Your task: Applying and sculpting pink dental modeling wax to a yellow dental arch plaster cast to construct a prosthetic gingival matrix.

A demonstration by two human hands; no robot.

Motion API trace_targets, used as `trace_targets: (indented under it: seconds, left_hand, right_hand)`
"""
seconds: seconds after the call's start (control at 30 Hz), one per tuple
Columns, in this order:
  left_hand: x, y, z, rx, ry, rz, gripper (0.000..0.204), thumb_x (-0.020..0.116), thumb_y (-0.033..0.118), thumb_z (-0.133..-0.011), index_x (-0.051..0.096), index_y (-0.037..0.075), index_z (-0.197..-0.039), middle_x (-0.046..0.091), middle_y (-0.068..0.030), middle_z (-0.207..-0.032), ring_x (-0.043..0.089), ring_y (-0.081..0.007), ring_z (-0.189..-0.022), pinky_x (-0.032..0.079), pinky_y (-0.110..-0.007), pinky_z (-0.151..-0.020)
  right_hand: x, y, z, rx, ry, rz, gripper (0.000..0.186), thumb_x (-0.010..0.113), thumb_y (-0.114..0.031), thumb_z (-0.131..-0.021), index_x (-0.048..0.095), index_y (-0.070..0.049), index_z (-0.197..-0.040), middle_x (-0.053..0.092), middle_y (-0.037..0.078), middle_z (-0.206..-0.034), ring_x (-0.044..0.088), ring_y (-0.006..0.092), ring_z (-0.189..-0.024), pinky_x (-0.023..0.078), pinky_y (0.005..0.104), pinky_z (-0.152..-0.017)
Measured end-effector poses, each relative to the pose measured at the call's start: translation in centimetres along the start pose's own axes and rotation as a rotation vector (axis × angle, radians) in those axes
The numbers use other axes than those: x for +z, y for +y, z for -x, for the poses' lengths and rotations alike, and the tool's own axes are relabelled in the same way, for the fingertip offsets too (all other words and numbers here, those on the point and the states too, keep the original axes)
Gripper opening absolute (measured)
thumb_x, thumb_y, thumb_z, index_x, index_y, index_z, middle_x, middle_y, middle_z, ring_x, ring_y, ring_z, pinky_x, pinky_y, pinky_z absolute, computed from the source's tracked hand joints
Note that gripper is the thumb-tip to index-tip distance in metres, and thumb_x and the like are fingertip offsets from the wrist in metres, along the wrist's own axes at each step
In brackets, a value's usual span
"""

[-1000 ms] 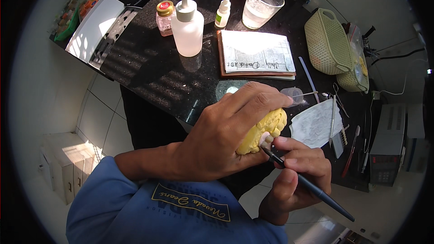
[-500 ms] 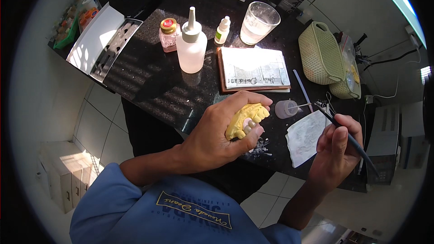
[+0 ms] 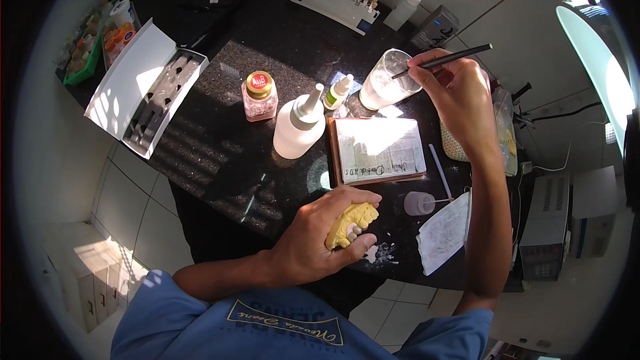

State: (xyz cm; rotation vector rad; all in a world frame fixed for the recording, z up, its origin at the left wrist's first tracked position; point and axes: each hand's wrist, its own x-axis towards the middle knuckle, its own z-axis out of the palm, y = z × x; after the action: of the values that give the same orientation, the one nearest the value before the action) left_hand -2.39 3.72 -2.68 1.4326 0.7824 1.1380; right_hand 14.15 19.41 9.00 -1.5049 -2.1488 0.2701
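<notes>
My left hand (image 3: 315, 237) grips a yellow dental cast (image 3: 352, 215) with pink material and greyish teeth on it, low in the middle of the view. My right hand (image 3: 460, 97) is raised at the upper right, fingers closed on a dark, slim brush (image 3: 447, 59) whose tip is at the glass of cloudy liquid (image 3: 383, 90). Below the glass lies a paper pad (image 3: 377, 160). Nearer my left hand are a small translucent cup (image 3: 419, 203) and a crumpled white sheet (image 3: 437, 247).
A squeeze bottle (image 3: 293, 133), pink jar (image 3: 260, 103) and dropper bottle (image 3: 337, 97) stand mid-table. An open white case (image 3: 123, 80) lies left, a tooth-shade rack (image 3: 333, 7) at the back. A woven basket (image 3: 453, 147) and a boxy device (image 3: 543, 227) are at the right.
My right hand has left the dental cast and risen with the brush toward the glass. My left hand still holds the cast, now lower in view. The view has shifted.
</notes>
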Motion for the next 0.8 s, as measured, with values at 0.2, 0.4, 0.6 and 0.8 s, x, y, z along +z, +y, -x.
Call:
trace_targets:
  seconds: [0.2,0.4,0.6,0.8]
  left_hand:
    - [0.4,-0.3,-0.7,0.012,-0.030,-0.015,0.037,0.062,0.015,-0.085,0.054,-0.001,-0.117,0.060,-0.0143,-0.109,0.062,-0.0153,-0.092,0.051,-0.028,-0.080]
    - [0.2,-0.4,-0.4,-0.050,0.009,0.021,0.038,0.062,0.007,-0.081,0.055,0.000,-0.118,0.063,-0.0146,-0.106,0.066,-0.0177,-0.087,0.053,-0.030,-0.078]
    - [1.1,-0.2,-0.7,-0.093,-0.029,0.036,0.043,0.053,0.018,-0.086,0.050,-0.004,-0.123,0.062,-0.0155,-0.110,0.061,-0.0121,-0.085,0.048,-0.025,-0.077]
    - [2.2,-0.3,-0.7,-0.052,-0.009,-0.086,0.042,0.051,0.021,-0.088,0.050,-0.003,-0.123,0.063,-0.0135,-0.111,0.061,-0.0113,-0.084,0.045,-0.022,-0.070]
  right_hand:
    - [0.6,0.8,0.2,-0.031,0.119,0.082,0.017,0.069,-0.017,-0.081,0.072,-0.001,-0.087,0.068,0.011,-0.070,0.063,0.0156,-0.060,0.049,0.0300,-0.060]
    - [-5.5,0.1,8.0,-0.119,0.421,-0.180,0.016,0.064,-0.010,-0.089,0.066,0.003,-0.098,0.066,0.006,-0.079,0.054,0.0028,-0.063,0.039,0.0149,-0.056]
    - [-5.6,3.7,23.1,0.288,0.693,-0.227,0.016,0.058,-0.011,-0.089,0.061,0.003,-0.097,0.063,0.009,-0.078,0.054,0.0076,-0.059,0.040,0.0173,-0.053]
    - [-0.2,6.1,27.7,0.375,0.454,0.058,0.013,0.066,0.000,-0.082,0.067,0.000,-0.094,0.066,0.009,-0.082,0.062,0.0124,-0.067,0.047,0.0249,-0.058]
